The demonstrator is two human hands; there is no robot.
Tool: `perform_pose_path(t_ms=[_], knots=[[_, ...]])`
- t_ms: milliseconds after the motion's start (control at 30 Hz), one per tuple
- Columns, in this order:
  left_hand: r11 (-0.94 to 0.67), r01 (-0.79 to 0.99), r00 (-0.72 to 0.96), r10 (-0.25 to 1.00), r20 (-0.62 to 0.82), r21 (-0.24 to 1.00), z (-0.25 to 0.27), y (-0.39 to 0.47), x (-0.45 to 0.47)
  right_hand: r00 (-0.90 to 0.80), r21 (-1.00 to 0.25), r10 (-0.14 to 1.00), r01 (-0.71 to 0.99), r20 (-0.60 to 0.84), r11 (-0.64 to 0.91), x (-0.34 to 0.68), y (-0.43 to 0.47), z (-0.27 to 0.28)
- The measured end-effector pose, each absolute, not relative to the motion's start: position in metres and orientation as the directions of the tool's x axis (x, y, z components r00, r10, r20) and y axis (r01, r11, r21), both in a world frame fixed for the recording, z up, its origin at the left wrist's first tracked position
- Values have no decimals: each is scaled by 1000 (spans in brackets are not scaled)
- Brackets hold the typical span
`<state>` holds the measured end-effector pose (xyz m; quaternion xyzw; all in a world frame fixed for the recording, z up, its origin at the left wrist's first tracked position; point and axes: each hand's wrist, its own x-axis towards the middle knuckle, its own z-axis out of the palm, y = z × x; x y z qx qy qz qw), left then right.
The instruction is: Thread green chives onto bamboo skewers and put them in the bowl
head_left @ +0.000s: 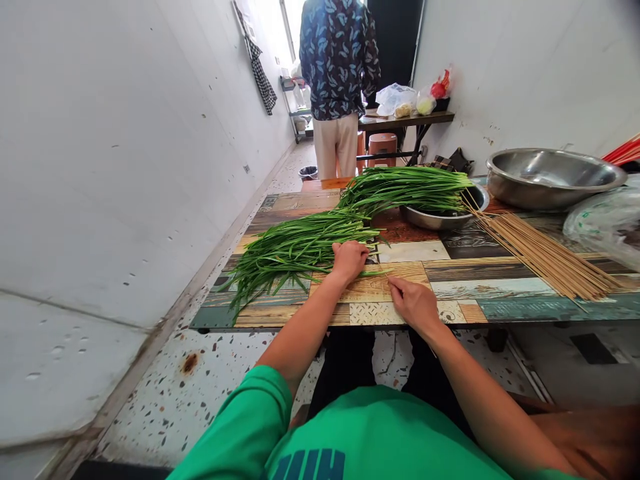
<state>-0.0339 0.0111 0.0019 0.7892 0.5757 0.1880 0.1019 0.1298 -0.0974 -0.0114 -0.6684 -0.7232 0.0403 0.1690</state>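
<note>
Green chives (295,243), long, slender; stem ends (369,233) paler.

Open tabletop (467,288) between greens (290,243) and sticks (545,257)

person (336,137) in patterned shirt (336,60), checkered cloth (263,85), bin (309,174), stool (383,145)

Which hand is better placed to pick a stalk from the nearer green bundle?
Probably the left hand: it is at the stem ends of the nearer bundle. The right hand is farther off, seemingly pinching a thin stick.
</note>
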Motion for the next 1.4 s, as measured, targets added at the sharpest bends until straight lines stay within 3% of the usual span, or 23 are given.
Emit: perform_pose_path(t_ms=[867, 1400], knots=[[-253, 855, 192, 966, 175, 453, 0, 12, -29, -78, -290, 980, 948, 184, 130, 133, -96, -10], [-339, 853, 289, 940, 182, 398, 6, 4, -27, -37, -317, 995, 946, 96, 66, 129, -90, 3]])
